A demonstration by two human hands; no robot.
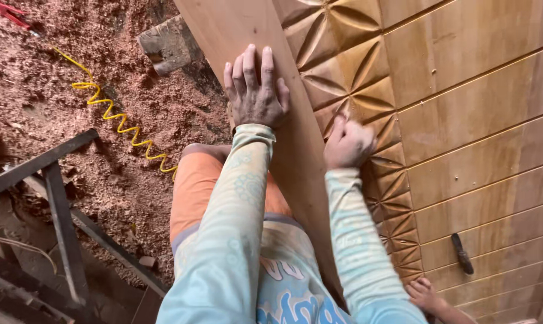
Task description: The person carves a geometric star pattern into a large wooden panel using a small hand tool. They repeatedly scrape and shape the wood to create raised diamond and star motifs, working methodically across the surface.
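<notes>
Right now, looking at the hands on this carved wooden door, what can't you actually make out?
- Right hand: motion-blurred fist on the carved strip; whatever its fingers hold cannot be told.
- Left hand: flat on the plain board; the palm hides what lies under it.
- Dark tool on the door panel: too small to identify.
- Another person's hand: cut off by the bottom edge.

I am wearing long pale mint sleeves with a faint paisley print, reaching to both wrists just below my left hand point(256, 93) and right hand point(348, 144). Below the sleeves I am wearing orange shorts with a grey hem band, and a light blue shirt with white lettering.
</notes>
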